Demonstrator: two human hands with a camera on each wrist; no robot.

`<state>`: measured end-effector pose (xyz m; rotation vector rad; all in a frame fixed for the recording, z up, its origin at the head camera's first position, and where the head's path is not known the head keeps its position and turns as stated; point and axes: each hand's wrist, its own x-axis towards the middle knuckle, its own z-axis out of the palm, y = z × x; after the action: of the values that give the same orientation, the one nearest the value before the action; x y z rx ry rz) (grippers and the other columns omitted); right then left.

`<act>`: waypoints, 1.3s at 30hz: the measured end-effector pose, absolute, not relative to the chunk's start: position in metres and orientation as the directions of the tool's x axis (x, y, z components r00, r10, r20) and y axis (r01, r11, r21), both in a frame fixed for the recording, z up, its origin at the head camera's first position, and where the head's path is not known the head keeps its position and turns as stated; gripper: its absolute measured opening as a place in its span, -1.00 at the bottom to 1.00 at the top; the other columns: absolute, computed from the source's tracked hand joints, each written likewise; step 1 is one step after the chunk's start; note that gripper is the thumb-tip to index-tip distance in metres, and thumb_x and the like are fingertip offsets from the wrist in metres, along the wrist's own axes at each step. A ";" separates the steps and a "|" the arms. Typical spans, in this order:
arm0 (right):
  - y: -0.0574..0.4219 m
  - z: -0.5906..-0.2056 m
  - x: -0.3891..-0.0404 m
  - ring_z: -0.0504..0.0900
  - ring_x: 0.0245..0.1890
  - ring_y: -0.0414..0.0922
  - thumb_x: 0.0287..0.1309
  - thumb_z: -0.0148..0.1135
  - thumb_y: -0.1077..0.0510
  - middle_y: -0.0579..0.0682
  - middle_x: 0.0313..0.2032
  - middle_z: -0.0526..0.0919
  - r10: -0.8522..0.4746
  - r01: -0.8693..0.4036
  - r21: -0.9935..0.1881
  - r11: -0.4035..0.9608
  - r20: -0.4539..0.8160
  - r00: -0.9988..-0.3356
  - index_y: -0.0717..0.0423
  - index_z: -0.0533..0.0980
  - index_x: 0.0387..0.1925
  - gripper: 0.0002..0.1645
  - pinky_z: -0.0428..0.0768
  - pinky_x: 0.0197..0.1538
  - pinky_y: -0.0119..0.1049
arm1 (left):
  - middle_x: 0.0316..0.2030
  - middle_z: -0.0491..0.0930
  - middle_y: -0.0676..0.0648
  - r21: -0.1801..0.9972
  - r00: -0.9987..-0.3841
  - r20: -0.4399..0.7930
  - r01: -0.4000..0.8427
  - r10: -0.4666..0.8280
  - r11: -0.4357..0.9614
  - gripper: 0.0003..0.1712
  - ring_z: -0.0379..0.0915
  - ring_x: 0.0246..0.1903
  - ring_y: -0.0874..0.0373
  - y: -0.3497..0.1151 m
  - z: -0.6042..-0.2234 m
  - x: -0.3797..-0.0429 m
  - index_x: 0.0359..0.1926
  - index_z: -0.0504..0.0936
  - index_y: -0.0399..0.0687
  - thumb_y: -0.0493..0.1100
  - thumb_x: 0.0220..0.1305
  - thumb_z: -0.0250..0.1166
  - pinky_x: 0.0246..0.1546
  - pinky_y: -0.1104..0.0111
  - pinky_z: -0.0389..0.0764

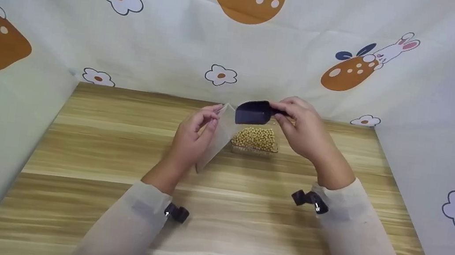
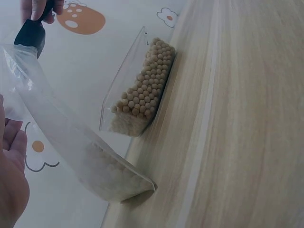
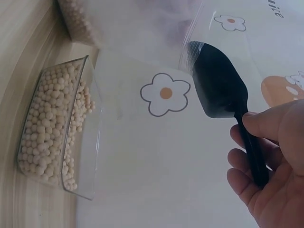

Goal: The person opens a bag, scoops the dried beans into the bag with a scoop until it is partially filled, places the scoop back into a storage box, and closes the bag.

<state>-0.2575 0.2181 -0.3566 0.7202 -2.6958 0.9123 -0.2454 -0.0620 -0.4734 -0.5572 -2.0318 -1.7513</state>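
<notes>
Centring the scoop (image 1: pixel 252 113) in the mouth of the bag (image 1: pixel 218 138) should curb spills, I judge; my left hand (image 1: pixel 193 135) pinches the bag. My right hand (image 1: pixel 306 129) grips the handle (image 3: pixel 252 153).

Translucent bag (image 1: pixel 217 139) leans, beans (image 2: pixel 111 171) at its bottom; black scoop (image 1: pixel 252 112) meets its mouth; clear box (image 1: pixel 253 152) nearby holds more.
</notes>
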 end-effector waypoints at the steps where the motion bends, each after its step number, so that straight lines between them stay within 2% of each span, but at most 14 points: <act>1: 0.220 -0.358 -0.258 0.61 0.23 0.08 0.50 0.28 0.22 0.04 0.12 0.74 -0.374 -0.501 -0.524 0.689 0.335 -0.864 0.04 0.69 0.26 -0.62 0.58 0.35 -0.01 | 0.36 0.64 -0.06 0.829 -0.840 0.542 0.541 0.038 0.139 -0.83 0.53 0.42 0.09 -0.062 -0.474 -0.245 0.01 0.65 -0.20 -0.21 0.62 0.19 0.50 0.30 0.54; 10: 0.241 -0.371 -0.264 0.66 0.14 -0.05 0.51 0.26 0.23 0.03 0.13 0.72 -0.310 -0.433 -0.616 0.658 0.302 -0.902 0.04 0.68 0.27 -0.62 0.68 0.24 -0.18 | 0.36 0.64 -0.08 0.828 -0.838 0.544 0.543 0.035 0.142 -0.82 0.54 0.42 0.05 -0.061 -0.474 -0.246 0.02 0.65 -0.21 -0.19 0.62 0.19 0.50 0.28 0.54; 16: 0.254 -0.381 -0.266 0.65 0.16 -0.06 0.53 0.26 0.17 0.02 0.16 0.72 -0.276 -0.400 -0.620 0.674 0.292 -0.916 0.00 0.69 0.27 -0.63 0.56 0.10 -0.47 | 0.37 0.64 -0.05 0.827 -0.841 0.539 0.538 0.037 0.164 -0.81 0.53 0.42 0.10 -0.062 -0.474 -0.245 0.02 0.65 -0.19 -0.17 0.63 0.19 0.49 0.32 0.54; 20: 0.260 -0.388 -0.267 0.64 0.17 -0.06 0.53 0.26 0.17 0.04 0.18 0.72 -0.265 -0.388 -0.627 0.675 0.284 -0.921 0.01 0.69 0.26 -0.64 0.52 0.07 -0.52 | 0.37 0.63 -0.05 0.828 -0.843 0.537 0.535 0.037 0.171 -0.79 0.53 0.42 0.09 -0.062 -0.474 -0.245 0.03 0.65 -0.19 -0.14 0.63 0.18 0.49 0.31 0.55; 26: 0.267 -0.395 -0.266 0.66 0.11 -0.05 0.51 0.27 0.20 0.06 0.18 0.72 -0.265 -0.370 -0.625 0.687 0.259 -0.929 0.02 0.68 0.28 -0.62 0.54 0.07 -0.48 | 0.37 0.63 -0.07 0.830 -0.846 0.531 0.530 0.042 0.175 -0.78 0.53 0.42 0.09 -0.062 -0.473 -0.245 0.03 0.63 -0.22 -0.15 0.64 0.17 0.49 0.32 0.54; 29: 0.270 -0.398 -0.266 0.66 0.16 -0.01 0.51 0.26 0.21 0.08 0.20 0.71 -0.270 -0.352 -0.621 0.700 0.227 -0.936 0.05 0.67 0.28 -0.62 0.60 0.14 -0.35 | 0.37 0.63 -0.07 0.834 -0.848 0.527 0.527 0.045 0.161 -0.78 0.54 0.41 0.08 -0.062 -0.472 -0.244 0.03 0.64 -0.23 -0.16 0.63 0.17 0.49 0.30 0.55; 34: 0.274 -0.405 -0.268 0.63 0.28 0.12 0.52 0.24 0.23 0.15 0.26 0.67 -0.280 -0.321 -0.607 0.727 0.166 -0.946 0.11 0.66 0.28 -0.61 0.64 0.29 -0.02 | 0.37 0.63 -0.05 0.840 -0.851 0.524 0.524 0.046 0.142 -0.79 0.55 0.41 0.07 -0.062 -0.472 -0.244 0.03 0.65 -0.21 -0.17 0.63 0.19 0.50 0.24 0.54; 39: 0.276 -0.414 -0.269 0.65 0.25 0.15 0.51 0.23 0.26 0.17 0.25 0.67 -0.289 -0.305 -0.586 0.750 0.124 -0.949 0.12 0.65 0.29 -0.60 0.66 0.27 0.01 | 0.38 0.63 -0.03 0.843 -0.854 0.519 0.520 0.045 0.136 -0.79 0.53 0.42 0.08 -0.061 -0.473 -0.245 0.03 0.65 -0.20 -0.16 0.63 0.19 0.51 0.24 0.54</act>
<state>-0.2694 0.2763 -0.4144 0.4953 -2.9150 0.9833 -0.2445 -0.0614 -0.4725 -0.5445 -2.0519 -1.7656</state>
